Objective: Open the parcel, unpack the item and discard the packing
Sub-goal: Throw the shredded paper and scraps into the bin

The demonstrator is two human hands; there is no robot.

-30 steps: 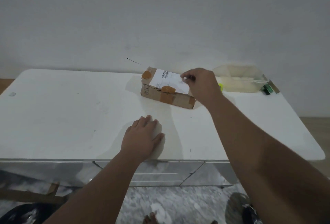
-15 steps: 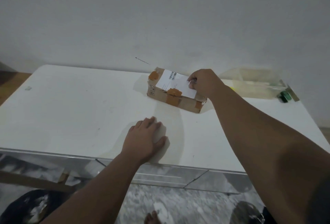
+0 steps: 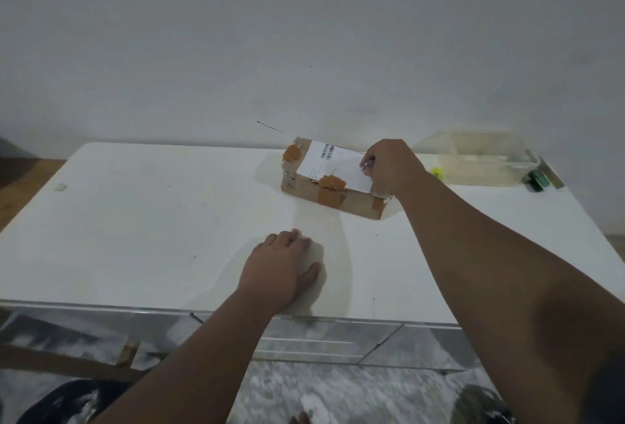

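Observation:
A brown cardboard parcel (image 3: 333, 195) lies at the back middle of the white table (image 3: 152, 220). It has a white barcode label on top and brown tape patches. My right hand (image 3: 389, 166) rests curled on the parcel's right end. Its fingertips pinch a small grey thing (image 3: 368, 164) against the label's edge; I cannot make out what it is. My left hand (image 3: 280, 268) presses flat on the table near the front edge, well short of the parcel and holding nothing.
A clear plastic container (image 3: 480, 160) stands at the back right by the wall. Beside it lie a small yellow-green item (image 3: 437, 172) and a dark green object (image 3: 534, 181). A small scrap (image 3: 61, 187) lies at the table's left edge.
My view has shifted a little. My right hand has settled further over the parcel's right end, and the parcel has turned slightly. My left hand stays flat on the table.

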